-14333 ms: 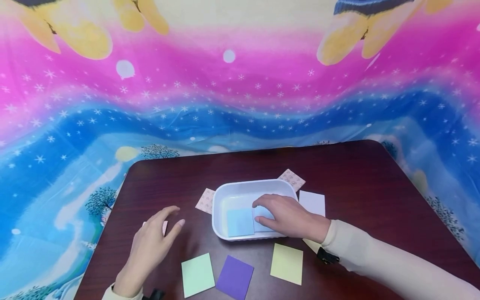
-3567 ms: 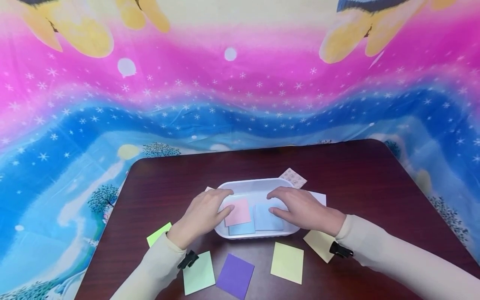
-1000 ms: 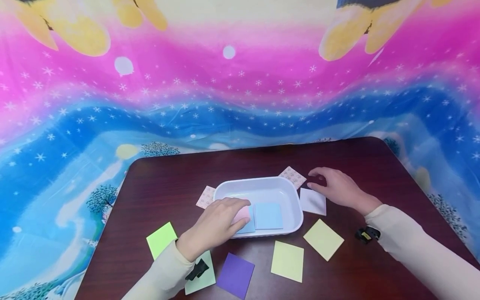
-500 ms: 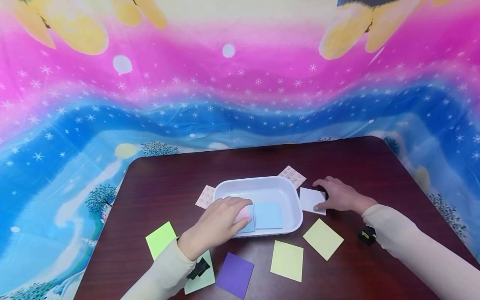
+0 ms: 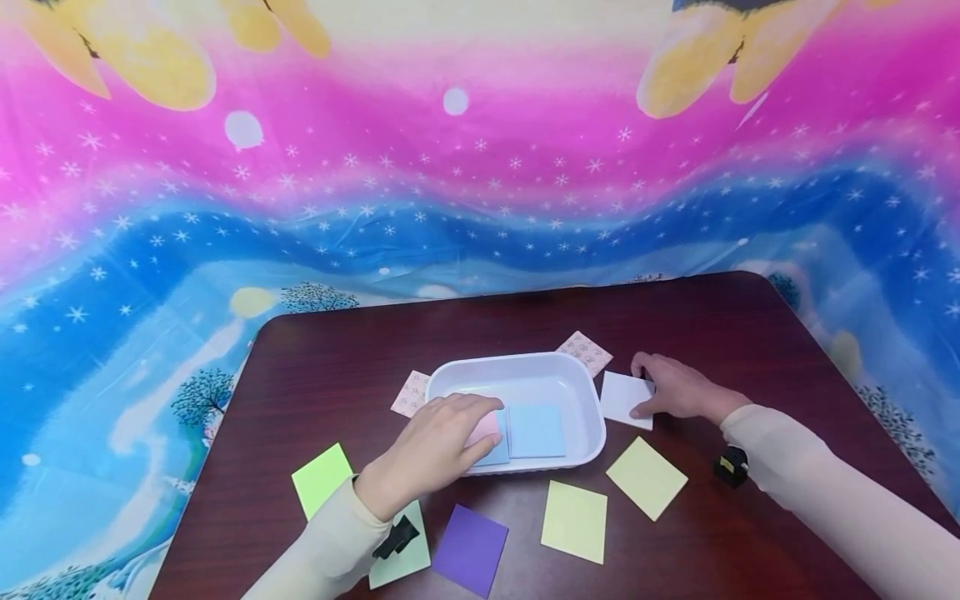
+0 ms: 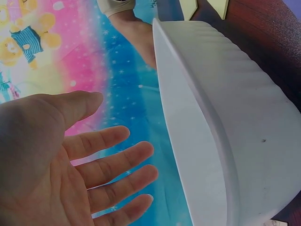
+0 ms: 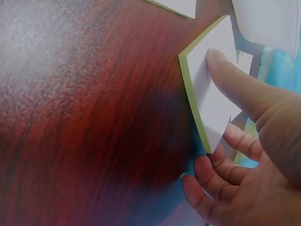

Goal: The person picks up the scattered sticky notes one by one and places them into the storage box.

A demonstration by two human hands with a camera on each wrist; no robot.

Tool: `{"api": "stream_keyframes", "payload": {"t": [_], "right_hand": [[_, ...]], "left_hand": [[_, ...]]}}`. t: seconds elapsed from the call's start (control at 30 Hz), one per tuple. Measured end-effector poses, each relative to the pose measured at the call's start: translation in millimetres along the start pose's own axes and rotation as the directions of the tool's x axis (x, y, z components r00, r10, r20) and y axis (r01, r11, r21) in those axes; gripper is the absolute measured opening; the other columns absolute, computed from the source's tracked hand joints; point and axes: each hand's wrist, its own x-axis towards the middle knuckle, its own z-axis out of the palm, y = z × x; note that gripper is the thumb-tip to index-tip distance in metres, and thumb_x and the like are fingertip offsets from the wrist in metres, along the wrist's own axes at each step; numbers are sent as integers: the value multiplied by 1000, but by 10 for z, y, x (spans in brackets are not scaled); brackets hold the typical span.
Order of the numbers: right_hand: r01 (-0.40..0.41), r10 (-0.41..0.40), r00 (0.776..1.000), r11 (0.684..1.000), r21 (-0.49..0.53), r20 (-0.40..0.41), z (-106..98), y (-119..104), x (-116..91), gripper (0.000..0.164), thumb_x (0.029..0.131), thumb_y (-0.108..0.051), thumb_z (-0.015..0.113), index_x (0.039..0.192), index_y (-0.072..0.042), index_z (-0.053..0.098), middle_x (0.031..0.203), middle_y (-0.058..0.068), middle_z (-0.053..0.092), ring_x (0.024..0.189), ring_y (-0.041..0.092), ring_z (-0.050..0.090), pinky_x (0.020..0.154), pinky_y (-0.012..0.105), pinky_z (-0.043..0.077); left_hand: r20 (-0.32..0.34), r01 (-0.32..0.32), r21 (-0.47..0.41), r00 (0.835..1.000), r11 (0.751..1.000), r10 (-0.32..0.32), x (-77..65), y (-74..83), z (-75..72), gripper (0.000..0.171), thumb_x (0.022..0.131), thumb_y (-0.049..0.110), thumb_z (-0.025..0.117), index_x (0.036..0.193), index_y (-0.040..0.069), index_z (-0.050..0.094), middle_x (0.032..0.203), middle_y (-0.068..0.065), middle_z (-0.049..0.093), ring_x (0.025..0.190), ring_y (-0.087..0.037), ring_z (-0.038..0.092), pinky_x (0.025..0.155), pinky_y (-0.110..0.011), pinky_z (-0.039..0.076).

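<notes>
At the right of the head view my right hand (image 5: 682,387) pinches a white sticky note pad (image 5: 625,398) by its right edge. In the right wrist view the thumb lies on the pad's face, the fingers curl at its far edge, and its side looks yellow-green. My left hand (image 5: 431,446) hovers over the left part of a white plastic basin (image 5: 581,408), its fingers spread and relaxed and holding nothing. Inside the basin lie a light blue pad (image 5: 537,432) and, partly hidden by the left hand, a pink pad (image 5: 483,427) on another blue one.
Patterned pads lie by the basin's left end (image 5: 410,394) and far right corner (image 5: 585,353). Nearer are a bright green pad (image 5: 321,479), a pale green pad (image 5: 411,560) partly under the left sleeve, a purple pad (image 5: 471,550) and two yellow pads (image 5: 574,522).
My right hand has come down from above the white pad and taken hold of its right edge; the pad has shifted slightly. The left hand has stayed over the basin.
</notes>
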Motion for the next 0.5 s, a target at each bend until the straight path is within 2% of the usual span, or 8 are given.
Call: {"api": "stream_keyframes", "payload": {"t": [0.33, 0.5], "right_hand": [[-23, 21, 1000, 996, 86, 18, -21, 3, 27, 49, 66, -26, 82, 97, -6, 50, 85, 7, 55, 74, 20, 49, 63, 33, 42], [-35, 34, 999, 997, 72, 16, -23, 14, 42, 49, 66, -29, 82, 98, -4, 53, 88, 7, 56, 76, 20, 51, 64, 33, 44]], "left_hand": [[9, 8, 3, 1000, 1000, -8, -4, -12, 11, 41, 92, 39, 53, 125, 16, 59, 121, 3, 63, 115, -14, 55, 99, -33, 39], [9, 12, 3, 1000, 1000, -12, -7, -20, 17, 41, 92, 39, 53, 125, 16, 59, 121, 2, 63, 115, -15, 55, 100, -34, 39]]}}
